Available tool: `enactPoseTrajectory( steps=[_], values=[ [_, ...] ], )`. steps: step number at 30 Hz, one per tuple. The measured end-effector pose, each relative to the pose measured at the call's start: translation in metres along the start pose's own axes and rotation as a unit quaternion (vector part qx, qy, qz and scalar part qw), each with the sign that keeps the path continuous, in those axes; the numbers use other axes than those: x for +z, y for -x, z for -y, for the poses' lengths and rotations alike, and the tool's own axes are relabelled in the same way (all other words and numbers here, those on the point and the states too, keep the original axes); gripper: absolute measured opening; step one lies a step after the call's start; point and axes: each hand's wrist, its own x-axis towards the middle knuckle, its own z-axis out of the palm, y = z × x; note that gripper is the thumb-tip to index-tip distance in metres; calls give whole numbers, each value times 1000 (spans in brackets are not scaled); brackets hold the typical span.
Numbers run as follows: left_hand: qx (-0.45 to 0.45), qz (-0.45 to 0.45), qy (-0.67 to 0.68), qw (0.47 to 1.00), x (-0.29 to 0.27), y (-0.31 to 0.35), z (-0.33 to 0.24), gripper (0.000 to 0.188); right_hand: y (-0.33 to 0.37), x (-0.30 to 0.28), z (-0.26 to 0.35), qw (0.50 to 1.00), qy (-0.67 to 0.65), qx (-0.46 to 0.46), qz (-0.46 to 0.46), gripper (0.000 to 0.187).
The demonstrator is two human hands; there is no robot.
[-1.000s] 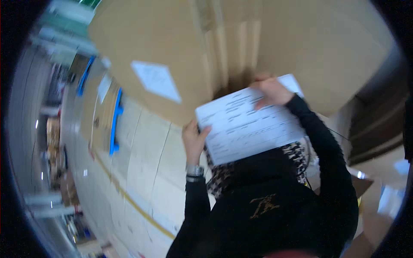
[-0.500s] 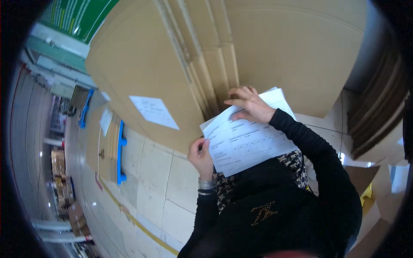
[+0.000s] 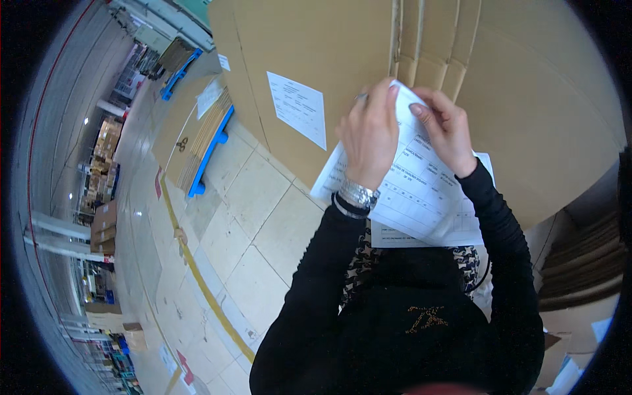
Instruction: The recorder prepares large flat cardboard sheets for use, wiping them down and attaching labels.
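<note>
Several white printed sheets of paper (image 3: 424, 187) are in front of my body, bent up at their top corner. My left hand (image 3: 370, 135), with a silver bracelet at the wrist, is closed on the sheets at their upper left edge. My right hand (image 3: 447, 128) pinches the same stack near its top corner, thumb on the printed face. The fingertips of both hands nearly meet there, and the fingers behind the paper are partly hidden. Just beyond stand large folded cardboard sheets (image 3: 355, 39). A white printed label (image 3: 297, 108) lies on their left panel.
At the left, flat cardboard (image 3: 178, 135) is stacked on a blue pallet (image 3: 212, 155), with scissors (image 3: 182, 143) on top. More stacked cardboard (image 3: 582, 263) stands at the right. Yellow tape (image 3: 204, 283) runs along the tiled floor. Boxes (image 3: 105, 224) stand farther left.
My left hand has moved from the sheets' lower left edge up to their top, beside my right hand. The paper is now tilted and bent upward. The view has shifted leftward.
</note>
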Motion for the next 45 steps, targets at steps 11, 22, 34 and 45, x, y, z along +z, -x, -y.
enactPoseTrajectory(
  steps=[11,22,34,45],
  values=[
    [185,251,144,939,-7,-68,6,13,-27,-45,22,939,-315,118,72,18],
    [167,334,188,908,-10,-57,-4,14,-13,-50,26,904,-379,174,93,18],
    [178,345,204,899,-3,-65,-13,14,-11,-59,24,898,-398,168,86,16],
    [183,354,161,903,-9,-58,-27,14,2,-59,20,938,-304,152,71,16]
  ],
)
